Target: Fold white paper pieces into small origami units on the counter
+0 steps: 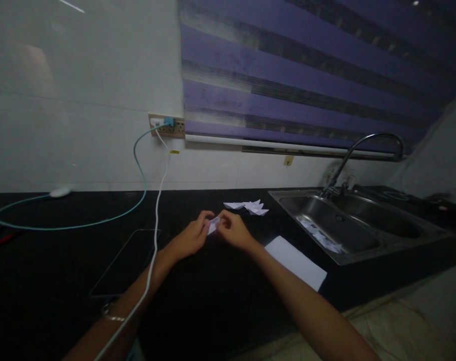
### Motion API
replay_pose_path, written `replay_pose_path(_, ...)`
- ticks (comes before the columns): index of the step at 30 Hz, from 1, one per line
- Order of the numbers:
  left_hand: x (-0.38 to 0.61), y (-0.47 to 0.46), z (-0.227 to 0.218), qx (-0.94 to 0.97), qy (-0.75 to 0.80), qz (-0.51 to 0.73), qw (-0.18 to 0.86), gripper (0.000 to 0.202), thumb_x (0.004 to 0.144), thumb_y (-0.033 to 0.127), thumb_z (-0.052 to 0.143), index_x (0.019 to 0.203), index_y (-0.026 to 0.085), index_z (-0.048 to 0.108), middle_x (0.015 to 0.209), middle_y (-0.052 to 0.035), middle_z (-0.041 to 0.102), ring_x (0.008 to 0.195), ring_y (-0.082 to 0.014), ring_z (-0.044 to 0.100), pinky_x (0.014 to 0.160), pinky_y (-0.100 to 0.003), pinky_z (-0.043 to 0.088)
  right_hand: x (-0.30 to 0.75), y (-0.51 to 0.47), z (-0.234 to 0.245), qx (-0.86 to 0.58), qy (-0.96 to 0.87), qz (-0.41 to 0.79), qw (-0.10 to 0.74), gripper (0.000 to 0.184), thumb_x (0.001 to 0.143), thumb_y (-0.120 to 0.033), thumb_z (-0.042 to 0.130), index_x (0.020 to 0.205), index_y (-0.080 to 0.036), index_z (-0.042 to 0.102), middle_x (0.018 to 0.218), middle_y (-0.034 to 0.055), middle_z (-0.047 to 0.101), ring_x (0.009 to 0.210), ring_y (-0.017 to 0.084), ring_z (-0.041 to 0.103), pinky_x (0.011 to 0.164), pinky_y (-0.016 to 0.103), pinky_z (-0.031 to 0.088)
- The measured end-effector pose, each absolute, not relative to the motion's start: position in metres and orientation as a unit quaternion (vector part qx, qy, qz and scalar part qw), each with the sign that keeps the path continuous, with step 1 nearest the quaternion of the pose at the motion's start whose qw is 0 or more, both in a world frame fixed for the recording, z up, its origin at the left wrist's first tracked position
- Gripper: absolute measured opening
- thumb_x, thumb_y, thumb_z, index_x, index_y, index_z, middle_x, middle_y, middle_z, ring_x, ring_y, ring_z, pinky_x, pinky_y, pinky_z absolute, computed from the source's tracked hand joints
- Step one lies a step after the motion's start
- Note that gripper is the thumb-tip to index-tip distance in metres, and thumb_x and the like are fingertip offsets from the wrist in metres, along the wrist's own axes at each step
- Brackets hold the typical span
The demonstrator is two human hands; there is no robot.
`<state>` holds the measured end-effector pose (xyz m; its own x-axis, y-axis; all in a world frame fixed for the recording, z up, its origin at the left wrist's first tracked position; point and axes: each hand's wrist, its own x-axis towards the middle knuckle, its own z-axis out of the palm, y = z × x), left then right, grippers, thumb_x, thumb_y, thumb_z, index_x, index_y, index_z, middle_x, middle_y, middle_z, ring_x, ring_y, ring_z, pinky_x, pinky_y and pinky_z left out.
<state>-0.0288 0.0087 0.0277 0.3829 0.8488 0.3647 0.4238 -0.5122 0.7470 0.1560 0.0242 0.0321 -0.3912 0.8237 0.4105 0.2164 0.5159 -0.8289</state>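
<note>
My left hand (pixel 190 236) and my right hand (pixel 233 231) meet over the black counter (pixel 220 296), fingers pinched together on a small folded piece of white paper (pixel 213 225) held between them. Just beyond the hands lies a little heap of folded white paper pieces (pixel 248 206). A flat white sheet of paper (pixel 295 261) rests on the counter to the right of my right forearm, near the sink's front corner.
A steel sink (pixel 348 220) with a curved tap (pixel 363 150) and paper scraps inside sits at right. A dark phone (pixel 126 263) lies at left, a white cable (pixel 157 210) and a teal cable (pixel 100 215) running to a wall socket (pixel 168 125). Striped blinds hang behind.
</note>
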Motion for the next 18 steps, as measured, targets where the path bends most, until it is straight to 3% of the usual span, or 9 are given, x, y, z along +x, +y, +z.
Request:
replay_pose_path(3, -0.027, 0.006, 0.032, 0.819, 0.409, 0.349, 0.199, 0.031, 0.096, 0.028, 0.042, 0.124, 0.021, 0.054, 0.108, -0.011, 0.068, 0.098, -0.0246, 0.066, 0.086, -0.038, 0.046, 0.153, 0.02, 0.029, -0.378, -0.794, 0.218, 0.424, 0.01, 0.081, -0.023, 0.058, 0.074, -0.018, 0.054, 0.063, -0.0038, 0.054, 0.056, 0.009, 0.05, 0.052, 0.021, 0.035)
replay_pose_path(7, -0.027, 0.008, 0.033, 0.795, 0.439, 0.356, 0.223, 0.022, 0.092, 0.03, 0.047, 0.098, 0.021, 0.066, 0.094, -0.0075, 0.071, 0.087, -0.024, 0.067, 0.076, -0.034, 0.05, 0.147, 0.016, 0.025, -0.402, -0.786, 0.207, 0.421, 0.013, 0.082, -0.029, 0.06, 0.079, -0.018, 0.053, 0.064, -0.0031, 0.057, 0.057, 0.01, 0.054, 0.053, 0.021, 0.038)
replay_pose_path(10, -0.026, 0.011, 0.032, 0.714, 0.453, 0.421, 0.329, 0.024, 0.087, 0.032, 0.056, 0.105, 0.02, 0.065, 0.097, -0.0075, 0.072, 0.075, -0.0208, 0.067, 0.058, -0.028, 0.049, 0.146, 0.016, 0.027, -0.396, -0.78, 0.193, 0.444, 0.009, 0.081, -0.024, 0.059, 0.088, -0.018, 0.056, 0.069, -0.002, 0.06, 0.059, 0.011, 0.058, 0.056, 0.021, 0.04)
replay_pose_path(12, -0.027, 0.013, 0.032, 0.642, 0.446, 0.462, 0.419, 0.039, 0.079, 0.031, 0.067, 0.115, 0.018, 0.06, 0.101, -0.0083, 0.071, 0.069, -0.0186, 0.066, 0.051, -0.025, 0.047, 0.148, 0.017, 0.029, -0.389, -0.784, 0.154, 0.458, 0.007, 0.08, -0.019, 0.057, 0.087, -0.018, 0.058, 0.07, -0.0015, 0.059, 0.06, 0.012, 0.057, 0.058, 0.021, 0.04)
replay_pose_path(15, -0.031, 0.016, 0.031, 0.539, 0.392, 0.491, 0.561, 0.052, 0.073, 0.033, 0.074, 0.12, 0.018, 0.058, 0.109, -0.0103, 0.07, 0.08, -0.0206, 0.067, 0.057, -0.027, 0.052, 0.152, 0.018, 0.033, -0.385, -0.787, 0.098, 0.472, 0.003, 0.081, -0.018, 0.057, 0.08, -0.017, 0.059, 0.069, -0.0008, 0.058, 0.061, 0.012, 0.055, 0.06, 0.023, 0.04)
replay_pose_path(18, -0.033, 0.017, 0.027, 0.496, 0.341, 0.428, 0.674, 0.049, 0.084, 0.056, 0.06, 0.112, 0.016, 0.064, 0.109, -0.0143, 0.07, 0.093, -0.0246, 0.068, 0.064, -0.03, 0.054, 0.154, 0.018, 0.034, -0.371, -0.791, 0.078, 0.48, 0.008, 0.084, -0.019, 0.056, 0.078, -0.017, 0.061, 0.071, 0.0011, 0.061, 0.064, 0.013, 0.056, 0.063, 0.024, 0.041)
